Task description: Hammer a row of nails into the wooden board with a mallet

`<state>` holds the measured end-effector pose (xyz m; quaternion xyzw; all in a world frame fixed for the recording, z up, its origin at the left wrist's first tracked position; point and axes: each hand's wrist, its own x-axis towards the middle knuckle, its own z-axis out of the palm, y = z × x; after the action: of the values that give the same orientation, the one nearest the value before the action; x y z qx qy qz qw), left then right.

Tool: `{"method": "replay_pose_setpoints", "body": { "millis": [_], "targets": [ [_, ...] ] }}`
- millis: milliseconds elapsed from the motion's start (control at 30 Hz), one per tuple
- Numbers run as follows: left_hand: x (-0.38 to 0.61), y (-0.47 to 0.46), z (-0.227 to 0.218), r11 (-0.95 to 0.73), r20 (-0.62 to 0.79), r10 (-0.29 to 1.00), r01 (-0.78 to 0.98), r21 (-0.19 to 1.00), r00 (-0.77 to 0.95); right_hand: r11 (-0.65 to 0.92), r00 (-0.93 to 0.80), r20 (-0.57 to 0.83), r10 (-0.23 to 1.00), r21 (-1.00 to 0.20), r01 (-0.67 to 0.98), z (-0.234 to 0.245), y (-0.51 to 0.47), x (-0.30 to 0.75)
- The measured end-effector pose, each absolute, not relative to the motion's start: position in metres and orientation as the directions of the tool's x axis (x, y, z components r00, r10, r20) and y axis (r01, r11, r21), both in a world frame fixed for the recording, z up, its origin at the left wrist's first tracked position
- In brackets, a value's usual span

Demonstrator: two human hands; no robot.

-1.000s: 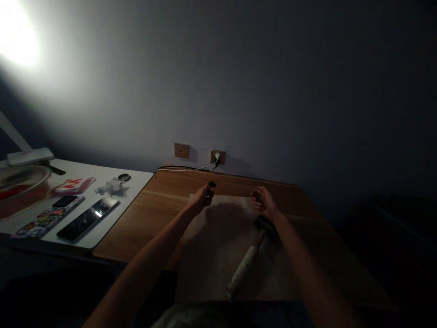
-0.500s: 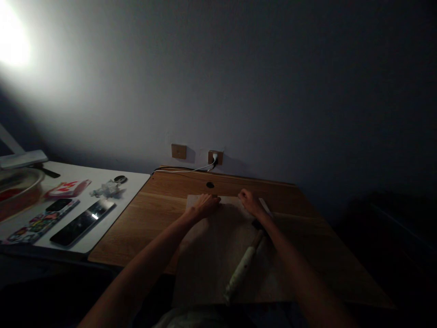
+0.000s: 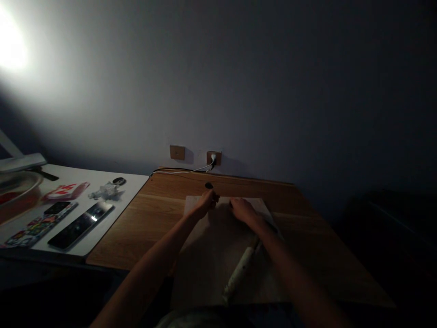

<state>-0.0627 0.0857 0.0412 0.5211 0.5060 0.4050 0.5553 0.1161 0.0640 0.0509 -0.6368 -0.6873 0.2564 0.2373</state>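
A thin pale board (image 3: 201, 273) lies on the wooden desk in front of me. Over its far left corner is my left hand (image 3: 207, 200), raised a little, its fingers curled closed. My right hand (image 3: 241, 208) is closed at the board's far edge, knuckles up. Dim light hides whatever either hand may hold. A tool with a pale wrapped handle (image 3: 239, 271) lies slantwise on the board, its dark far end partly covered by my right forearm.
Left of the wooden desk (image 3: 146, 223) a white table (image 3: 133, 182) bears two phones, one a dark-screened phone (image 3: 82, 225), a crumpled clear wrapper (image 3: 106, 191), a red-and-white packet (image 3: 64, 191) and a large bowl (image 3: 37, 182). Cables run to a wall socket (image 3: 218, 158).
My left hand has lifted and turned, its fingers now curled. My right hand has moved left and slightly nearer to me, closer to the left one. The tool stays on the board.
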Motion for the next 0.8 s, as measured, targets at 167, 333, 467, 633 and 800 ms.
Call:
{"method": "replay_pose_setpoints", "body": {
  "millis": [167, 333, 467, 633, 800],
  "targets": [
    [-0.059, 0.082, 0.036, -0.119, -0.03, 0.967, 0.556, 0.823, 0.252, 0.066, -0.048, 0.046, 0.998, -0.773, 0.631, 0.062, 0.069, 0.119],
    [-0.05, 0.079, 0.035, -0.414, 0.026, 0.891, 0.789, 0.454, 0.453, 0.017, -0.066, -0.014, 0.998, -0.896, 0.444, 0.066, 0.067, 0.129],
    [-0.047, 0.075, 0.03, -0.381, 0.06, 0.913, 0.791, 0.478, 0.404, 0.043, -0.08, 0.013, 0.997, -0.918, 0.393, 0.068, 0.056, 0.13],
    [-0.041, 0.073, 0.026, -0.308, 0.048, 0.944, 0.82, 0.483, 0.327, 0.17, -0.062, 0.16, 0.985, -0.867, 0.469, 0.079, 0.05, 0.12],
    [-0.024, 0.081, 0.04, -0.018, -0.026, 0.993, 0.352, 0.936, 0.119, 0.247, -0.062, 0.255, 0.965, -0.805, 0.539, 0.091, 0.047, 0.111]
  ]
}}
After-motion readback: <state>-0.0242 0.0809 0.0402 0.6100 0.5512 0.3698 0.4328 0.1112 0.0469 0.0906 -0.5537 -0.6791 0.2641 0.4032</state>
